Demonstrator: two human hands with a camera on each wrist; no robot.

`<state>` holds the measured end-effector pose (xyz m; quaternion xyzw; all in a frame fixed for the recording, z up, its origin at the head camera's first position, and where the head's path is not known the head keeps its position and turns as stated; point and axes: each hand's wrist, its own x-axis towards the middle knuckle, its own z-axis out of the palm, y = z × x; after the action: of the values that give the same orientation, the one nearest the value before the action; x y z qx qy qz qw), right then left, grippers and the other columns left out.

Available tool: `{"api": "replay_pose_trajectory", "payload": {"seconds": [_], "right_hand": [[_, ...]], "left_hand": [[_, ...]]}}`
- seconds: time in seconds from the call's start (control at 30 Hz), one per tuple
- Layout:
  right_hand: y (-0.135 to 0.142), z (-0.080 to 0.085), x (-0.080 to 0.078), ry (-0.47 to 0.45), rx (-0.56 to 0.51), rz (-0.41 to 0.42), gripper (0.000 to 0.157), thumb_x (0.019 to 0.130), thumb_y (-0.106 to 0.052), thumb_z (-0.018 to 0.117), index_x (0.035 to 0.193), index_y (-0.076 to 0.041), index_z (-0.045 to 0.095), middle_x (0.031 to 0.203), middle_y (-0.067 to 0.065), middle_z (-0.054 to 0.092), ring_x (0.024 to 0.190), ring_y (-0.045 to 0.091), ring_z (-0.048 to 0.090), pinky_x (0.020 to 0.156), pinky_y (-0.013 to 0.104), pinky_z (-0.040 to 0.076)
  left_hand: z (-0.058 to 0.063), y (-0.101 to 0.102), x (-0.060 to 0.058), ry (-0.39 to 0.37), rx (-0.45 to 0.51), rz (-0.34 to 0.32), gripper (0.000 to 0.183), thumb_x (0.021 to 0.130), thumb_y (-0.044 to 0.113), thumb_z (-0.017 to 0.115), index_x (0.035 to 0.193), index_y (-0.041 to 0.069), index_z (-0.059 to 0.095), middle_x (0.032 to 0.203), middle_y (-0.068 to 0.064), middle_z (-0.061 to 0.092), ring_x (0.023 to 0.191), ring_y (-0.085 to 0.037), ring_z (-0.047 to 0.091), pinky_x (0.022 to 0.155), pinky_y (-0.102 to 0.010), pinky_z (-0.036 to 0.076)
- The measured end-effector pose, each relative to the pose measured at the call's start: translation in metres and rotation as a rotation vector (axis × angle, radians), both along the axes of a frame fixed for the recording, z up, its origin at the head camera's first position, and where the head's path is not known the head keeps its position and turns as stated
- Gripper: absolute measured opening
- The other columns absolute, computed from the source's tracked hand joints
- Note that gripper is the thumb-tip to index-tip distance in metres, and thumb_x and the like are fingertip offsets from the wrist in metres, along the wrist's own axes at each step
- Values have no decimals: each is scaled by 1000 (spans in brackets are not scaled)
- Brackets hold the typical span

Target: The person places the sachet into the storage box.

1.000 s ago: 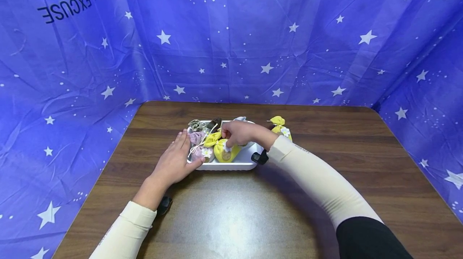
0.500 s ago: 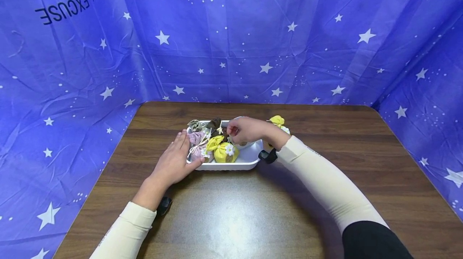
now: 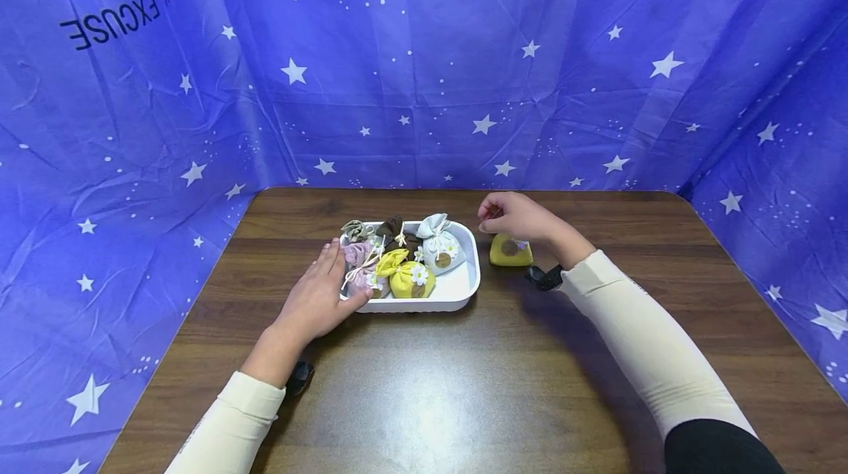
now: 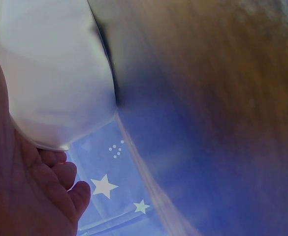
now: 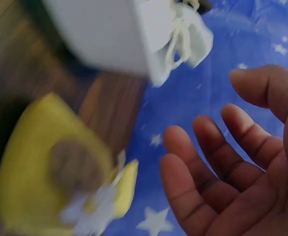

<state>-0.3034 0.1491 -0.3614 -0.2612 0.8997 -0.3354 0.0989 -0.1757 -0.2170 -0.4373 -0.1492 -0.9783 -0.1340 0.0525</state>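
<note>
My left hand (image 3: 314, 297) rests against the left end of a white tray (image 3: 457, 303), fingers straight along its rim. Inside the tray sit several small tied cloth pouches: a yellow pouch (image 3: 411, 279) with a white flower, a pale grey pouch (image 3: 440, 249), a brown pouch (image 3: 393, 230), an olive pouch (image 3: 356, 230) and lilac pouches (image 3: 358, 252). Right of the tray, a second yellow pouch (image 3: 510, 250) stands on the table, its top hidden behind my right hand (image 3: 523, 218). In the right wrist view that hand holds nothing, its fingers loosely bent near the yellow pouch (image 5: 50, 172).
The wooden table (image 3: 424, 386) has its far edge just behind the tray. A blue curtain (image 3: 424, 91) with white stars surrounds it at the back and sides. A black wrist strap (image 3: 545, 278) sits at my right wrist.
My right hand has left the tray and moved right, over to the yellow pouch on the table. The pale grey pouch now shows fully in the tray. My left hand has stayed put.
</note>
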Motion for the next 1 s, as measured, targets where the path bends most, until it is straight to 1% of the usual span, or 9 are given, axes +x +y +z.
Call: {"api": "replay_pose_trajectory", "payload": {"seconds": [0.17, 0.33, 0.47, 0.67, 0.77, 0.87, 1.0], "right_hand": [[28, -12, -2, 18, -27, -107, 15, 89, -10, 69, 100, -1, 65, 94, 8, 66, 89, 22, 60, 78, 34, 48], [52, -25, -5, 37, -24, -170, 16, 88, -12, 69, 99, -2, 65, 93, 8, 66, 87, 20, 59, 77, 32, 48], [67, -31, -6, 21, -18, -206, 17, 89, -14, 70, 101, -2, 66, 93, 9, 67, 86, 20, 59, 77, 32, 48], [78, -42, -5, -26, -20, -219, 25, 90, -14, 70, 107, 3, 64, 98, 12, 66, 90, 21, 59, 80, 32, 47], [79, -49, -6, -69, -40, -229, 29, 90, -13, 70, 110, 6, 62, 100, 14, 64, 92, 23, 58, 81, 31, 47], [78, -55, -6, -109, -60, -240, 32, 90, -13, 70, 114, 7, 60, 101, 15, 63, 92, 22, 57, 79, 29, 47], [77, -61, -8, -174, -97, -233, 36, 90, -13, 69, 116, 9, 58, 104, 16, 62, 91, 21, 57, 75, 31, 51]], "left_hand": [[0, -1, 1, -2, 7, 5, 100, 94, 62, 53, 150, -14, 22, 160, -29, 14, 147, -43, 15, 118, -52, 21], [1, -1, 2, -4, 13, 7, 100, 94, 62, 53, 150, -15, 22, 160, -30, 14, 147, -43, 16, 118, -52, 21], [1, 0, 1, -4, 11, 5, 100, 94, 62, 53, 150, -15, 22, 159, -30, 14, 147, -43, 16, 118, -52, 21], [2, 1, 0, -14, 9, 7, 100, 94, 61, 54, 151, -14, 21, 160, -29, 13, 148, -42, 14, 118, -52, 20], [2, 1, 0, -11, 11, 3, 100, 94, 61, 54, 151, -14, 22, 160, -29, 14, 147, -43, 15, 118, -52, 20], [2, 1, 0, -7, 11, 0, 99, 94, 60, 55, 150, -15, 23, 159, -30, 15, 147, -44, 17, 118, -52, 21], [2, 2, 0, -7, 12, -1, 99, 93, 60, 55, 150, -15, 23, 159, -30, 15, 147, -44, 17, 118, -52, 20]]}}
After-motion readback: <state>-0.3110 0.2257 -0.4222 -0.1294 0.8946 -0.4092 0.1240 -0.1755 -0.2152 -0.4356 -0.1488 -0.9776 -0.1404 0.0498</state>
